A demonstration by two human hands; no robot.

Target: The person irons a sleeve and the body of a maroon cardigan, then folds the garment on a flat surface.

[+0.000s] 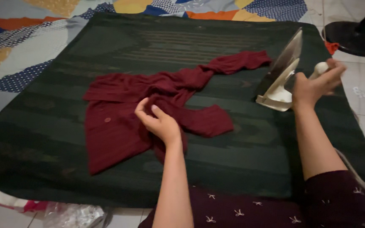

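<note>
A dark red knitted garment (119,122) with buttons lies crumpled on a dark green cloth pad (64,160) spread over the floor. One sleeve stretches toward the upper right. My left hand (159,120) rests on the middle of the garment, fingers curled into its folds. At the right edge of the pad, my right hand (315,84) grips the handle of a white clothes iron (281,74). The iron stands upright on its heel, its soleplate facing left, apart from the garment.
A patchwork sheet (17,46) in blue, orange and yellow lies under the pad at the back and left. A black fan base (353,38) stands at the upper right on the tiled floor. A grey cord (360,177) trails at the right. Crinkled plastic (74,215) sits at the front.
</note>
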